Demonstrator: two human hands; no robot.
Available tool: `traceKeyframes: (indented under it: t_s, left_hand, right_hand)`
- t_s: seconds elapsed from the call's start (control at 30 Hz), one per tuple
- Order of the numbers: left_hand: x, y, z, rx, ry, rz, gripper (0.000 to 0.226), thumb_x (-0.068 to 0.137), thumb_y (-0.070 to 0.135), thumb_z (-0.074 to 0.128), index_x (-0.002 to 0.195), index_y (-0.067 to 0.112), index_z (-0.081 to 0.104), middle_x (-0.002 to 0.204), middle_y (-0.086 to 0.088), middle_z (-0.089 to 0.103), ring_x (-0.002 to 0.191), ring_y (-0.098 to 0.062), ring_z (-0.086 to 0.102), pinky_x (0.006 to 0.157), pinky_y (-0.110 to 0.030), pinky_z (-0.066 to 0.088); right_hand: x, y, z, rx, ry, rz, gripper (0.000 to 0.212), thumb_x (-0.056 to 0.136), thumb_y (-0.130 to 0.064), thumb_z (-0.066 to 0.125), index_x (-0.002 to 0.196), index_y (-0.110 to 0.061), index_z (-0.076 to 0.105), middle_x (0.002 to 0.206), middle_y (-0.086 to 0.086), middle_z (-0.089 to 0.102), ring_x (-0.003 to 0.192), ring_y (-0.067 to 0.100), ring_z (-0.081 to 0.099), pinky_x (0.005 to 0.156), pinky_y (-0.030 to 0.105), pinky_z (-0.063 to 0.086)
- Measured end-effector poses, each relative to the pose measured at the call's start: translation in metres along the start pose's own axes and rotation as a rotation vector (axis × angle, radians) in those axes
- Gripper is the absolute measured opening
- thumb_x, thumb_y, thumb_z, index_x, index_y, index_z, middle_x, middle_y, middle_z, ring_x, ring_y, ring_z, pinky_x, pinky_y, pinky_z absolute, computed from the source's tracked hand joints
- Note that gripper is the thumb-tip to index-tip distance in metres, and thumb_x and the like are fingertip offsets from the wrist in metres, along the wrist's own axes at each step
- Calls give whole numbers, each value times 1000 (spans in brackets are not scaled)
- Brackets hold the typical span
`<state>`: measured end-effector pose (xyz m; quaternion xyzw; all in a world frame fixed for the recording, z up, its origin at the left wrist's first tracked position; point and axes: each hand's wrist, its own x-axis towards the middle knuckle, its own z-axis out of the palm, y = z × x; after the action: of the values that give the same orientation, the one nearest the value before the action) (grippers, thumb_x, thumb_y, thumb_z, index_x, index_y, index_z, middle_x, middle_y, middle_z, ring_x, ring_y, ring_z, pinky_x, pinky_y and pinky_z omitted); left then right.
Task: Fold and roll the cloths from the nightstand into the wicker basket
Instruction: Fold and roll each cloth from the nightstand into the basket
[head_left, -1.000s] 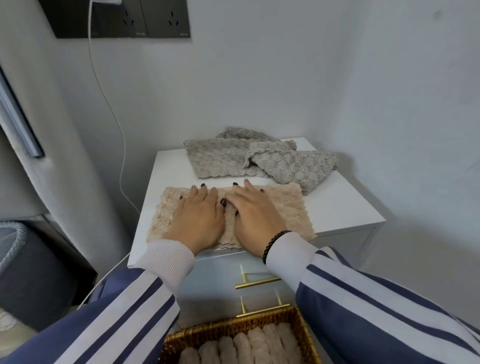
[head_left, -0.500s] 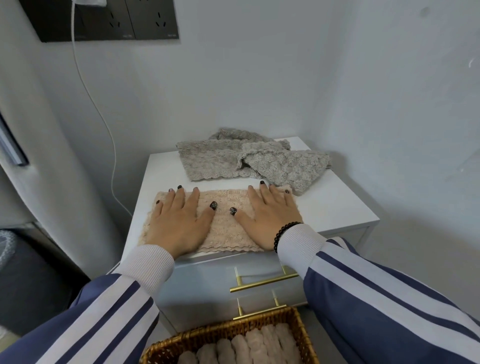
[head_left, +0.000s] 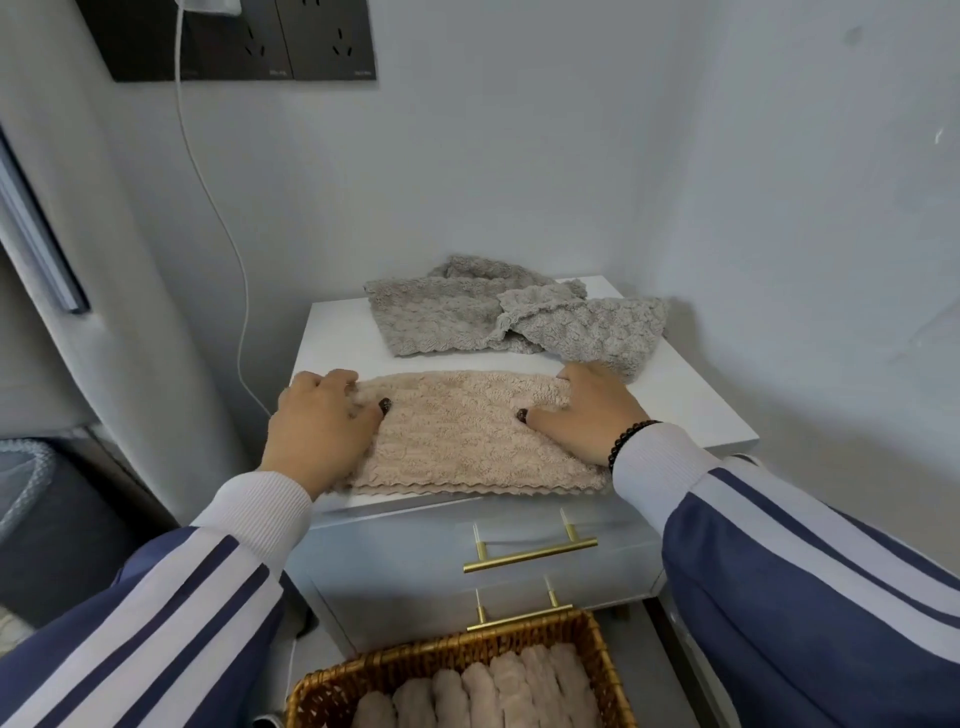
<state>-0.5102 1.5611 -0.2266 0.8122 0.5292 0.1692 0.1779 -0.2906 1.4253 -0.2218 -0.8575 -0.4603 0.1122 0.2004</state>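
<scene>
My left hand (head_left: 324, 423) and right hand (head_left: 584, 410) pinch the far corners of the beige cloth (head_left: 467, 431), folded on the nightstand (head_left: 691, 410). Its long axis runs left to right between both grips, the wicker basket (head_left: 597, 644) below.

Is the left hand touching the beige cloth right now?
Touching. The head view shows the left hand gripping the left end of the beige textured cloth, fingers curled over its bunched edge.

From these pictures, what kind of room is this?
Probably a bedroom corner: a white nightstand with drawers stands against the wall, wall sockets above it, and a wicker basket of rolled cloths on the floor.
</scene>
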Motion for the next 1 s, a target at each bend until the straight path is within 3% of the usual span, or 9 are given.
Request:
traceKeyframes:
  t_s: [0.13,0.27,0.4,0.57,0.67,0.73,0.87,0.93,1.0]
  left_hand:
    - [-11,0,-17,-172,-21,-87,74,79,33,75,141,14,40,119,-9,53,107,-28,53,101,-39,41]
    - [-24,0,-29,-301,-80,-238,82,71,24,84,139,6,42,124,-14,58,109,-30,58,91,-38,48]
    - [-38,1,-45,-652,-272,-338,44,60,0,86,100,-3,69,93,-19,73,85,-30,70,80,-42,59]
    - [-67,5,-54,-1020,-434,-363,32,73,-9,70,104,-4,68,95,-19,74,80,-29,73,62,-41,61]
    - [-84,2,-57,-1137,-407,-374,25,82,-2,63,107,1,68,97,-18,73,81,-29,73,63,-43,61]
    - [-94,1,-60,-1167,-389,-378,28,87,3,61,115,2,65,107,-19,71,94,-32,71,70,-45,60]
    - [-117,0,-67,-1230,-355,-379,27,92,14,59,115,2,65,106,-17,72,92,-30,71,65,-39,61]
    - [-128,0,-68,-1237,-333,-367,27,93,19,58,114,4,66,103,-14,73,88,-27,73,63,-35,59]
    - [-138,0,-68,-1242,-296,-358,27,95,21,56,114,5,65,102,-13,74,86,-26,73,60,-33,58]
  right_hand:
    - [-9,0,-8,144,103,31,41,76,-35,74,103,-19,49,102,-1,52,92,17,49,70,28,38]
    - [-20,0,-13,372,125,96,45,74,-13,76,113,-10,53,90,-1,52,82,17,51,63,27,41]
    - [-35,3,-23,598,96,200,46,70,-5,78,113,-9,62,104,6,66,93,22,63,80,32,54]
    - [-43,27,-21,997,-11,384,95,23,-3,92,113,7,63,110,19,67,101,32,66,90,53,52]
    - [-66,17,-34,1095,-82,438,60,56,9,82,113,9,62,122,20,62,111,31,60,98,47,48]
    - [-84,10,-42,1115,-111,434,42,72,11,70,113,8,62,119,19,63,104,30,63,88,43,54]
    - [-106,1,-44,1030,-58,382,41,68,-1,75,107,0,63,123,16,62,115,32,57,101,53,43]
    - [-118,-7,-44,967,3,343,28,72,-7,75,98,-3,66,110,18,68,103,34,64,96,53,49]
    - [-129,-13,-43,927,28,326,43,65,-20,77,102,0,67,107,21,69,98,38,66,91,55,51]
